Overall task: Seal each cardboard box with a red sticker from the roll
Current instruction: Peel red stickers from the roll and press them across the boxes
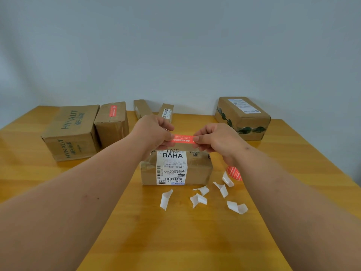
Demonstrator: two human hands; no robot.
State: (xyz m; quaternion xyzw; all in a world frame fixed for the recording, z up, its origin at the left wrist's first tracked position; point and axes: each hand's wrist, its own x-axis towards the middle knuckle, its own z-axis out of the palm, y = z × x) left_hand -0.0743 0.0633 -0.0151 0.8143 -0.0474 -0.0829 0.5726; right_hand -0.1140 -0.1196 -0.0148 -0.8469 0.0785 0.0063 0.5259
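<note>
My left hand (154, 132) pinches one end of a red sticker (183, 138), and my right hand (214, 140) pinches the other end. I hold it flat in the air, just above the box with the white label (175, 167), which sits in the middle of the wooden table (175, 241). The sticker roll (234, 173) stands just to the right of that box, partly hidden behind my right arm. Curly white paper bits (199, 199) lie in front of the box. At the back are more boxes. One back box (112, 122) has a red sticker on top.
</note>
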